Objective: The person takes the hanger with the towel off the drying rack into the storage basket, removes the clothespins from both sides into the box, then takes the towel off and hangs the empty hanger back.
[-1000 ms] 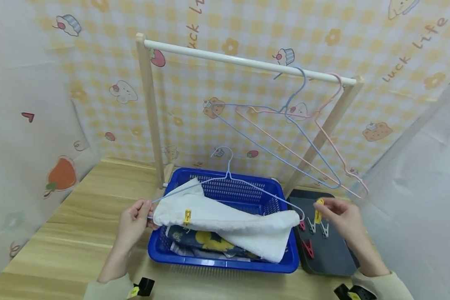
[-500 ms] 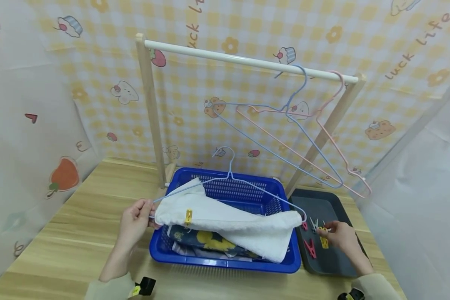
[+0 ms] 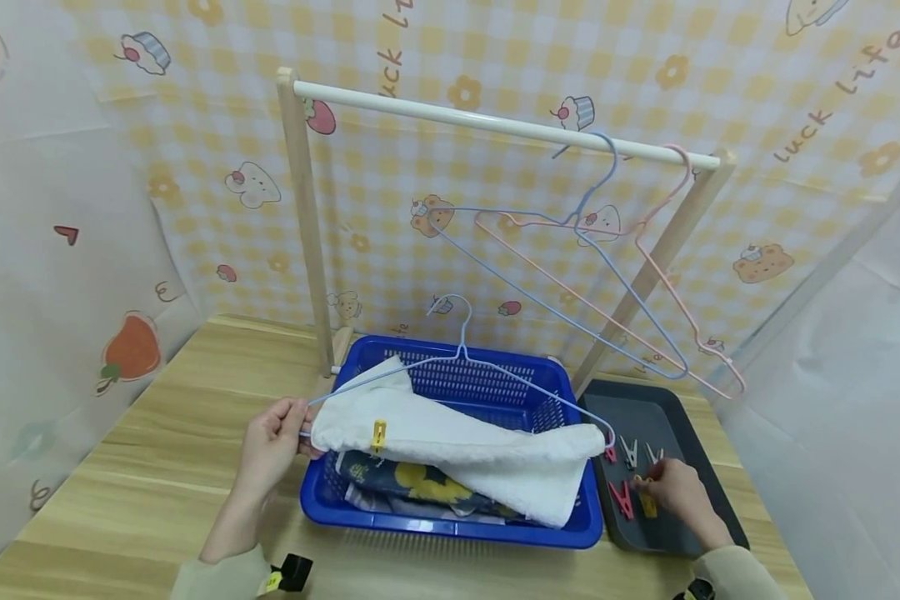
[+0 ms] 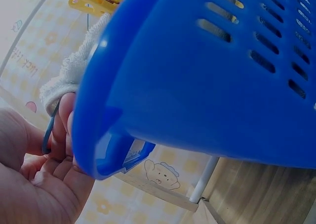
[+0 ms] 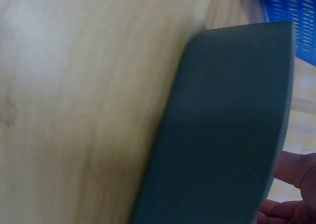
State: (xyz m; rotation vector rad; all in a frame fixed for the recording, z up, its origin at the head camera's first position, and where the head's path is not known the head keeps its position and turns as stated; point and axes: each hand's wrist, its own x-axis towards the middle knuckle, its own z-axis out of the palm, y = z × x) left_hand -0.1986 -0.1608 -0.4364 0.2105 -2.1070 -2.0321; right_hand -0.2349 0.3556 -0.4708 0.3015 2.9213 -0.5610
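My left hand [image 3: 268,446] grips the left end of a light blue wire hanger [image 3: 461,352]; the left wrist view shows the wire [image 4: 49,132] between thumb and fingers. Over the hanger's lower bar hangs a white towel [image 3: 450,429], with a yellow clothespin [image 3: 378,435] clipped on its left part. Low in the dark tray [image 3: 667,417], my right hand [image 3: 682,493] pinches another yellow clothespin [image 3: 648,505], partly hidden by its fingers. In the right wrist view the tray wall [image 5: 222,125] hides most of that hand [image 5: 296,184].
Red clothespins [image 3: 621,500] and grey ones [image 3: 629,452] lie in the tray. A blue basket [image 3: 450,528] under the towel holds folded dark cloth with yellow flowers [image 3: 420,481]. Behind it stands a rack with a white rail [image 3: 495,124], bearing blue [image 3: 630,292] and pink hangers [image 3: 675,287].
My right hand has moved from above the tray down into it with the yellow clothespin, then slightly nearer me. The left hand, hanger and towel stay almost where they were.
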